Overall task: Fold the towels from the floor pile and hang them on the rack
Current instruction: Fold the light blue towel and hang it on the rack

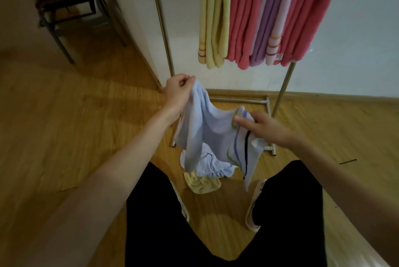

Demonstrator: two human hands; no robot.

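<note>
A pale blue towel with dark and green stripes near one end hangs between my hands, above the floor. My left hand pinches its upper left corner. My right hand grips the striped edge lower and to the right. Below it, the floor pile holds a crumpled light blue towel and a yellow towel, between my feet. Behind stands the metal rack, hung with folded yellow towels and with pink and lilac towels.
My legs in black trousers and light shoes flank the pile. The rack's base bars lie on the wooden floor just ahead. A dark metal chair frame stands at the far left beside a white wall corner.
</note>
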